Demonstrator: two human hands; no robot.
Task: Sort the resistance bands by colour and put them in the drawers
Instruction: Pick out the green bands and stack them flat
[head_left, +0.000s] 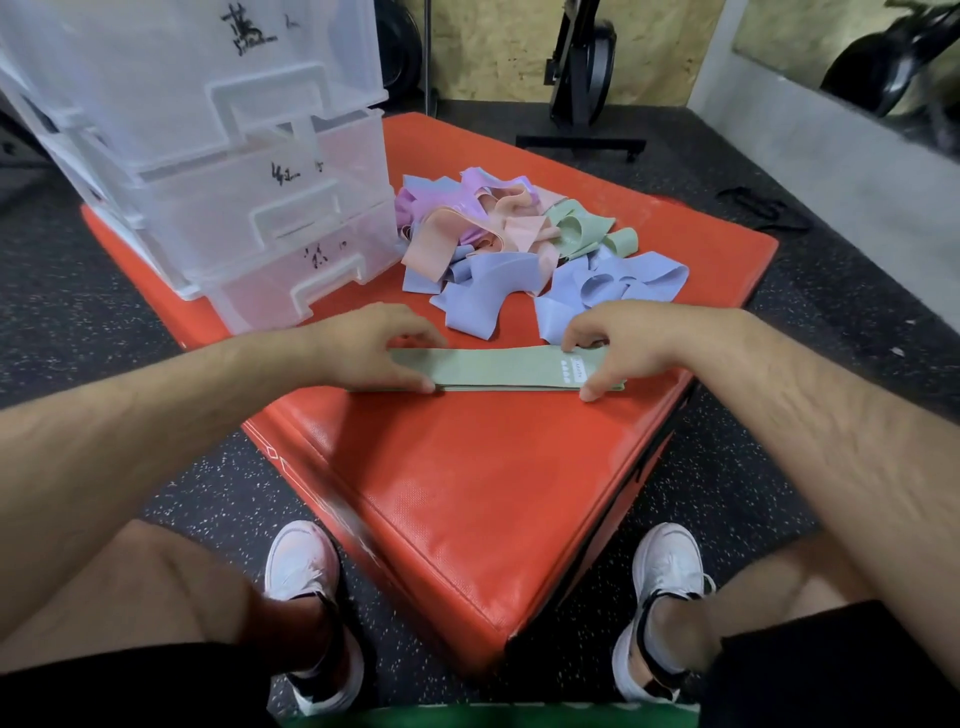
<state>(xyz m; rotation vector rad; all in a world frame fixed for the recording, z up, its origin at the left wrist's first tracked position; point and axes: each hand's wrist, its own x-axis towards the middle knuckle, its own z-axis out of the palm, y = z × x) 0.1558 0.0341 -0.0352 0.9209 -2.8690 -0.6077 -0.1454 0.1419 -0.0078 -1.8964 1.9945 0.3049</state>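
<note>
- White shoes (304, 566) and bare knees framed the near edge of a red pad (467, 493), where a person sat sorting.
- The left hand (363, 345) and right hand (618, 343) each clamped one end of a green band (498, 366), thumb on the near edge and curled fingers on the far edge.
- The risk, by this reading: the stretchy band could spring open or slide askew once either pinch eased, undoing the neat fold.
- A second hazard lay at 12 o'clock, where the loose pile (498, 244) of pink, purple, blue and green bands was tangled; tugging one out could drag others off the pad.
- The clear drawers (249, 208) at 10 o'clock bore scrawled labels too blurred to read, so a wrong drawer was possible.
- The green band lay flat and straight across the pad's middle, in layers, pale sage with a small white tag near its right end.
</note>
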